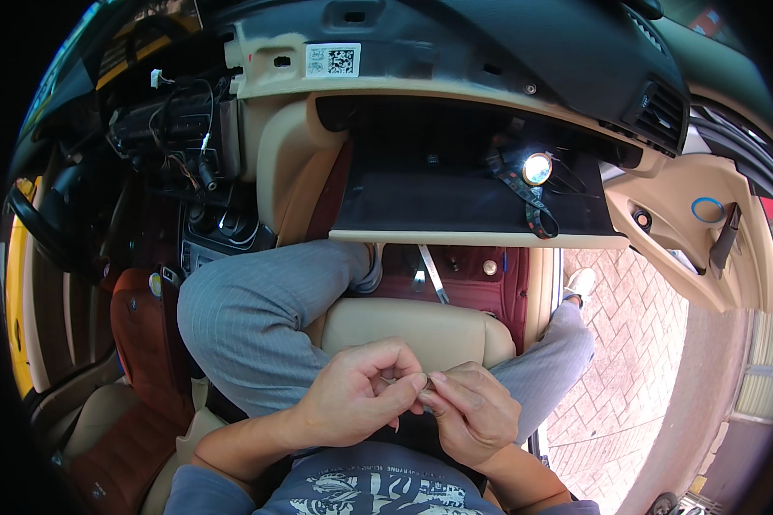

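Note:
My left hand (369, 390) and my right hand (471, 412) meet above my lap, fingertips pinched together. Between the fingertips is something small and thin that I cannot make out; the fingers cover most of it. Both hands are closed. Beyond them, the beige-edged glove box lid (481, 239) hangs open under the dashboard. On the lid lies a lit round lamp (538, 169) with a patterned strap (528, 199) trailing over the dark surface.
At left, loose wires hang from the opened centre console (176, 137), near the steering wheel (39, 227). A long pale strip (433, 273) lies on the dark red floor mat (481, 283). The car door (696, 232) stands open at right over brick paving (623, 360).

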A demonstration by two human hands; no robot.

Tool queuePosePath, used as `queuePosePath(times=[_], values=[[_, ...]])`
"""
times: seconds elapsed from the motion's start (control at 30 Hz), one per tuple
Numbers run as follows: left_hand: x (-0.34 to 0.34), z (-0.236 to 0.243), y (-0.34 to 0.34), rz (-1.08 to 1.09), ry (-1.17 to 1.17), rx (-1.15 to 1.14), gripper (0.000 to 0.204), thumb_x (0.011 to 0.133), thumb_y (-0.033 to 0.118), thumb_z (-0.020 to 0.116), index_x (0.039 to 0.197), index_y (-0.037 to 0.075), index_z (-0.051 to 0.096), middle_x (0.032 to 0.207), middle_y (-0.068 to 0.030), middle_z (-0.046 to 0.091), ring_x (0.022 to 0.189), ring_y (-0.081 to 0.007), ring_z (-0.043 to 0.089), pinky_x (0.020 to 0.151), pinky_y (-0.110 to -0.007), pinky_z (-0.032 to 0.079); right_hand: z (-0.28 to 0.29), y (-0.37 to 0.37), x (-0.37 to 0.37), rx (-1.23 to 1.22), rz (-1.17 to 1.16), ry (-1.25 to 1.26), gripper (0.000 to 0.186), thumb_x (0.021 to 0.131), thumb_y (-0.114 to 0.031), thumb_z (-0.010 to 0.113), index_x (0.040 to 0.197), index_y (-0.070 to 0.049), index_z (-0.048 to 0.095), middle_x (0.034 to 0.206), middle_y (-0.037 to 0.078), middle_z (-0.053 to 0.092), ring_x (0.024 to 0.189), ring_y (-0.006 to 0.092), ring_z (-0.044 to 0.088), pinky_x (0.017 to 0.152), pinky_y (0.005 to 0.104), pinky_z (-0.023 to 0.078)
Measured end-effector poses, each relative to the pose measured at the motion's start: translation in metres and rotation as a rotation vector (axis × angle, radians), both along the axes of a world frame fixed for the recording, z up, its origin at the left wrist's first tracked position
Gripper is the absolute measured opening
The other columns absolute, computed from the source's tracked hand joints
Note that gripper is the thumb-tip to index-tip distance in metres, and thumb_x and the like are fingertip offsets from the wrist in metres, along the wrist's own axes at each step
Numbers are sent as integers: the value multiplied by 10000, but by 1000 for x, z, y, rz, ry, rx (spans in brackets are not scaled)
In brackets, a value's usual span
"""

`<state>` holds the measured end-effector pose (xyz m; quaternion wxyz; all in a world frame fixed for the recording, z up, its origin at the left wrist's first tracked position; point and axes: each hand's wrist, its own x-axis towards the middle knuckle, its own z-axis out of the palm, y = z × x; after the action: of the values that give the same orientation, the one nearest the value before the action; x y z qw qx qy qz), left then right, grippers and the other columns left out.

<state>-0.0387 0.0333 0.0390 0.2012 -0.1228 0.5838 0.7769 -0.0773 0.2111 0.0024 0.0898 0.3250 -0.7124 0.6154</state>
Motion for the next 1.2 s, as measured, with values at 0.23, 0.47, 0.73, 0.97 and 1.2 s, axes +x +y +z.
queuePosePath(times=[0.23, 0.47, 0.73, 0.97, 1.2], values=[[1, -2, 3, 32, 29, -10, 147, 999, 144, 615, 942, 10, 594, 788, -21, 664, 604, -30, 585, 522, -184, 466, -3, 0, 1, 12, -12, -16, 369, 755, 89, 785, 1108, 49, 688, 843, 135, 689, 686, 234, 669, 595, 310, 540], [1, -4, 4, 25, 138, -117, 121, 977, 97, 633, 926, 1, 579, 754, -11, 623, 606, -30, 592, 491, -193, 447, -11, 0, 3, 6, -10, -42, 407, 768, 59, 795, 1155, 53, 670, 880, 146, 694, 719, 251, 672, 634, 323, 545], [1, -9, 6, 33, 152, -157, 115, 961, 84, 648, 900, 7, 588, 737, -9, 614, 589, -24, 579, 481, -197, 427, -16, 1, 3, -1, 1, -27, 411, 756, 59, 796, 1151, 18, 689, 897, 133, 693, 708, 242, 664, 620, 318, 539], [3, -12, 8, 60, 157, -174, 112, 952, 81, 656, 890, 10, 595, 708, 2, 605, 558, -14, 548, 470, -197, 406, -17, 0, 1, 16, -1, 6, 416, 761, 71, 781, 1163, 10, 693, 885, 125, 684, 694, 235, 654, 606, 313, 533], [3, -14, 9, 71, 177, -207, 117, 948, 84, 660, 881, 14, 595, 714, 2, 601, 565, -9, 533, 470, -195, 396, -19, -1, 2, 17, -5, 10, 412, 758, 86, 772, 1157, 18, 693, 859, 124, 674, 685, 232, 650, 596, 313, 530]])
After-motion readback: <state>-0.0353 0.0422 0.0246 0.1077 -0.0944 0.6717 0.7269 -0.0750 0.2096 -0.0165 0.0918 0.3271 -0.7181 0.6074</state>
